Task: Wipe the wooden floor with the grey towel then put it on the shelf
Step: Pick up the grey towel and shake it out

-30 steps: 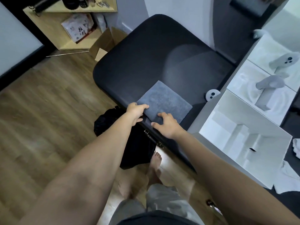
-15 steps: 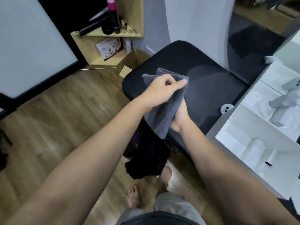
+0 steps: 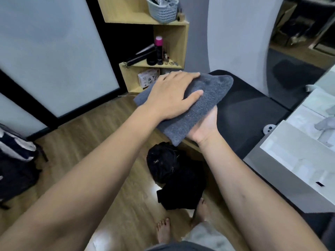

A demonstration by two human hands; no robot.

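Sitting on shelf [image 3: 130,17], basket [image 3: 164,12] of perhaps bottles [image 3: 159,0].

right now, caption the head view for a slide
Grey towel pressed between left hand on top and right hand beneath, above the wooden floor

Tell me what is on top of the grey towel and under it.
The left hand lies flat on top of the grey towel. The right hand supports it from below, palm up; its fingers are hidden under the cloth.
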